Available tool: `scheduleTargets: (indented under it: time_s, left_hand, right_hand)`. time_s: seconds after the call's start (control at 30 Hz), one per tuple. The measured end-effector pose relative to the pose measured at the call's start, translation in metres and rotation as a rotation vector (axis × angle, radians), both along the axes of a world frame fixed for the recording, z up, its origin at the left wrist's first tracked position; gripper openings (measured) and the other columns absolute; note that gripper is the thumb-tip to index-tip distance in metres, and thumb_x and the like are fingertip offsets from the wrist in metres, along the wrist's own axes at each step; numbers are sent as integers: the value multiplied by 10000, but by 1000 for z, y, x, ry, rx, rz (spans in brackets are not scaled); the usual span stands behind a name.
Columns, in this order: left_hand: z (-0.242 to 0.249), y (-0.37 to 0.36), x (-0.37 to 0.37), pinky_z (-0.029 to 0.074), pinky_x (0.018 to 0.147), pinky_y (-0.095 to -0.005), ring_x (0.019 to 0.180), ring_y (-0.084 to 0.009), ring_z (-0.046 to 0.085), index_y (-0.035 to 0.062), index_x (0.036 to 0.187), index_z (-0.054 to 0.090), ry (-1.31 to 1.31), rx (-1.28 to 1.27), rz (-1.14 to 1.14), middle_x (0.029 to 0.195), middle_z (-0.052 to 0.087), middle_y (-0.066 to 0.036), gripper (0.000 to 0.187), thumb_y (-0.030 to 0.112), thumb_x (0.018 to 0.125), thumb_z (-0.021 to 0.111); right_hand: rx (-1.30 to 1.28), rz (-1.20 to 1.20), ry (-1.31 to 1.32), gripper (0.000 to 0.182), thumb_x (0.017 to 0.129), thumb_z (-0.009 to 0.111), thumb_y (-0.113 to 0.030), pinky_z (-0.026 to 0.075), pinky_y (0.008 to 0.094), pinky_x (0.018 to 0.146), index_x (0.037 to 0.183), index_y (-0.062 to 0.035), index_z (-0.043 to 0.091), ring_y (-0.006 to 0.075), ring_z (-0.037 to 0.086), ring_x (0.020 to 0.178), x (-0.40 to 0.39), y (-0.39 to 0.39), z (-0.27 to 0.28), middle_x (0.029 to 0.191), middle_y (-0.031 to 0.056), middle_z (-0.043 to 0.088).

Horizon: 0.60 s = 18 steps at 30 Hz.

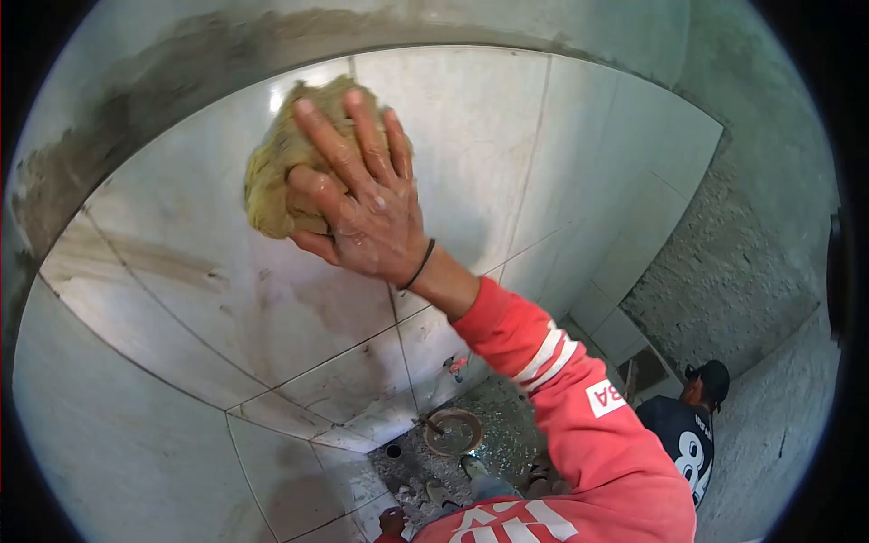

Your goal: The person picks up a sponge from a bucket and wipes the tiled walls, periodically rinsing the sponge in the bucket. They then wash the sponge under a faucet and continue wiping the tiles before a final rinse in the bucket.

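Observation:
My right hand [362,199] is pressed on a wet, yellowish-green sponge or wad of fibre [276,181], holding it flat against the upper part of the white tiled wall [471,136]. Its fingers are spread over the wad, and the skin looks wet. Brown smears mark the tiles to the left and below. Low in the view, my left hand [392,520] shows small and dark beside the red shirt; its fingers are too unclear to make out.
A round bucket [454,432] of cloudy water stands on the wet, gritty floor [507,416], near a drain hole [393,451]. A red tap [455,366] sticks out of the wall. Another person [679,434] in a dark shirt and cap is at the lower right.

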<state>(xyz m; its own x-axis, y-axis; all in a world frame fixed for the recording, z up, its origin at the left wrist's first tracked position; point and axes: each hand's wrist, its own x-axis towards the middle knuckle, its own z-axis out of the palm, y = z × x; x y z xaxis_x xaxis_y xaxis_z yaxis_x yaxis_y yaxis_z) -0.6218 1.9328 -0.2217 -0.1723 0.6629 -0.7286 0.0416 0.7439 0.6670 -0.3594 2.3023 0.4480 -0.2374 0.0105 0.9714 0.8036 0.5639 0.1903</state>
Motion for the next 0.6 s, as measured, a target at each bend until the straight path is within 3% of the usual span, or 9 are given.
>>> scheduleTargets:
  time_s: [0.07,0.13,0.23,0.33,0.43,0.5,0.53,0.57,0.6]
  left_hand:
    - [-1,13,-9,520,478,-358,649,-243,730,60,1096,708,-92,-15,-83,869,742,-116,220,207,938,662]
    - [3,18,-12,525,489,-362,652,-241,730,60,1090,711,-44,-28,-44,869,742,-118,217,207,939,658]
    - [11,19,-18,532,504,-368,657,-237,729,61,1081,715,-11,-24,25,870,742,-121,213,207,941,651]
    - [19,15,-24,539,520,-374,661,-233,728,61,1072,720,-8,-29,87,871,743,-124,209,208,943,643]
    - [21,2,-20,547,536,-380,666,-229,727,62,1063,724,3,-39,31,872,743,-126,208,208,945,636]
    - [-4,8,-25,577,634,-409,719,-226,731,69,1054,731,685,536,-839,858,741,-130,214,228,941,643]
    - [-2,13,-7,584,807,-498,899,-343,737,128,973,756,459,218,-491,930,743,-158,290,308,998,530]
    - [-4,27,3,563,819,-515,907,-363,721,117,949,760,369,251,-437,944,734,-165,313,309,998,518]
    - [-6,45,9,547,843,-518,946,-395,704,102,928,756,735,584,-768,955,734,-173,335,354,978,542]
  right_hand:
    - [38,28,-162,538,773,816,-478,184,605,1262,1158,-149,636,462,256,1571,35,9,13,1688,167,357]
    - [115,-41,51,468,815,810,-369,265,608,1225,1175,-129,630,481,383,1488,84,26,27,1628,205,433]
    - [294,-117,395,530,992,683,-424,464,445,1093,1324,-40,529,404,530,1375,188,67,40,1464,239,554]
    - [25,-195,736,684,1056,550,-547,435,434,1111,1470,-25,392,375,553,1346,254,66,36,1451,209,553]
    - [113,-81,803,709,1064,562,-500,392,422,1160,1540,-10,373,372,504,1405,228,59,41,1517,213,497]
    - [100,5,656,704,1033,602,-471,370,444,1177,1547,-29,411,389,483,1417,181,50,33,1525,224,503]
    - [132,71,523,704,1003,642,-443,348,467,1193,1553,-47,449,405,462,1429,148,44,30,1533,234,508]
    - [172,-6,389,706,1001,647,-429,274,528,1227,1564,-50,450,430,413,1464,111,34,27,1566,240,473]
    - [163,-26,304,672,950,696,-378,215,594,1240,1549,-140,506,433,388,1484,74,26,22,1603,182,455]
